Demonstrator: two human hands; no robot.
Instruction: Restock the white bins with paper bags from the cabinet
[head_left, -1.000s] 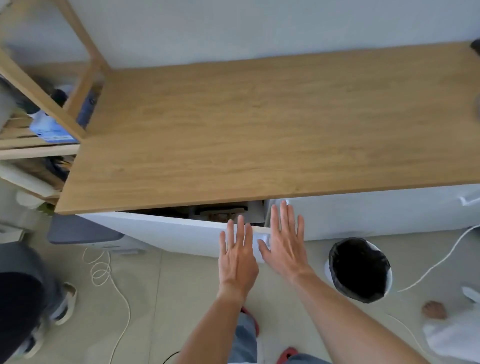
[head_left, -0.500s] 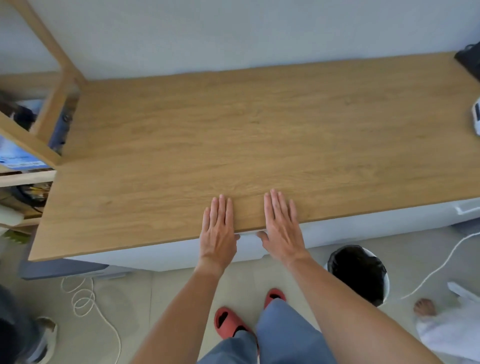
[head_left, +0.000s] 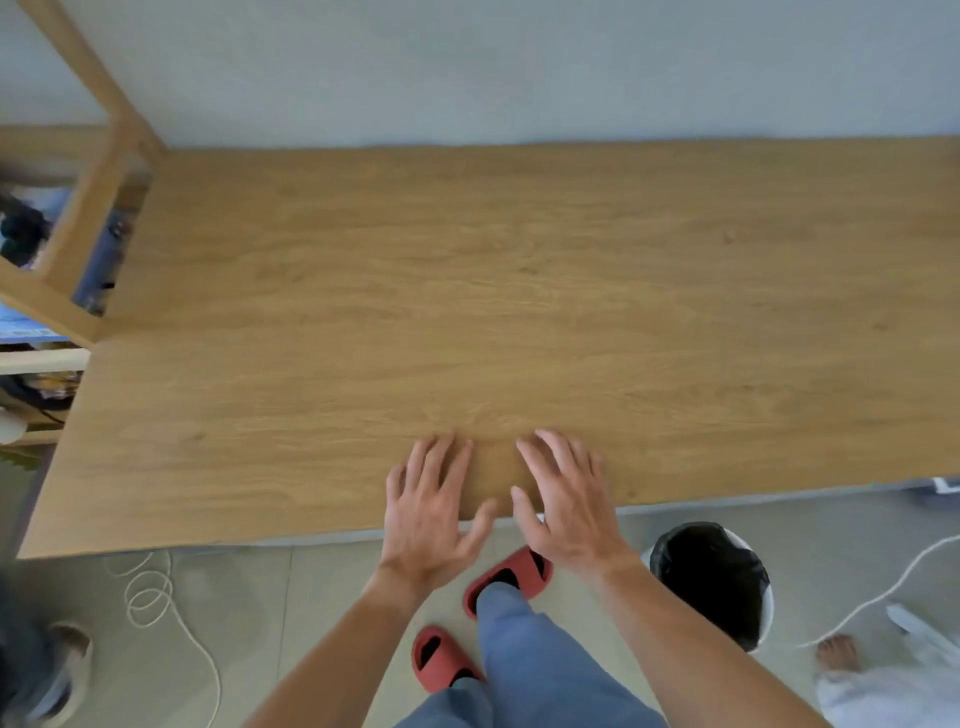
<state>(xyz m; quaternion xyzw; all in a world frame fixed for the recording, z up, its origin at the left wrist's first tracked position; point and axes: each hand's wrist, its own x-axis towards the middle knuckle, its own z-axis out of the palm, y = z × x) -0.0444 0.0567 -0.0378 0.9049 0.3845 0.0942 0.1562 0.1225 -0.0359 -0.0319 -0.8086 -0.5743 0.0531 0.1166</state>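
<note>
Both hands hang over the near edge of the long oak-grain wooden cabinet top (head_left: 519, 312), at about 6 o'clock in the head view, and neither holds anything. The left hand (head_left: 428, 512) has straight, loosely spread fingers (head_left: 441, 462) pointing toward 12 o'clock over the wood, its thumb angled toward 2 o'clock past the edge. The right hand (head_left: 569, 506) lies just beside it at 3 o'clock, apart from it, fingers likewise straight and slightly fanned, thumb pointing toward 10 o'clock. Whether the fingertips touch the wood or hover over it cannot be told. The paper bags are not visible; a thin strip of the white cabinet front (head_left: 727, 506) shows below the top's edge, at 4 o'clock from the right hand, and its doors cannot be made out from this angle. A round white waste bin lined with a black bag (head_left: 711, 582) stands on the pale tiled floor (head_left: 311, 597) at 4 o'clock from the right hand, near it but apart. Under the hands are red slip-on sandals (head_left: 511, 574) and blue trouser legs (head_left: 524, 654). A coiled white cord (head_left: 150, 592) lies on the floor at 8 o'clock. A light wooden shelf frame (head_left: 88, 218) with blurred items stands at 10 o'clock beside the top's left end. Another person's bare foot (head_left: 836, 654) shows at 4 o'clock, beyond the bin.
</note>
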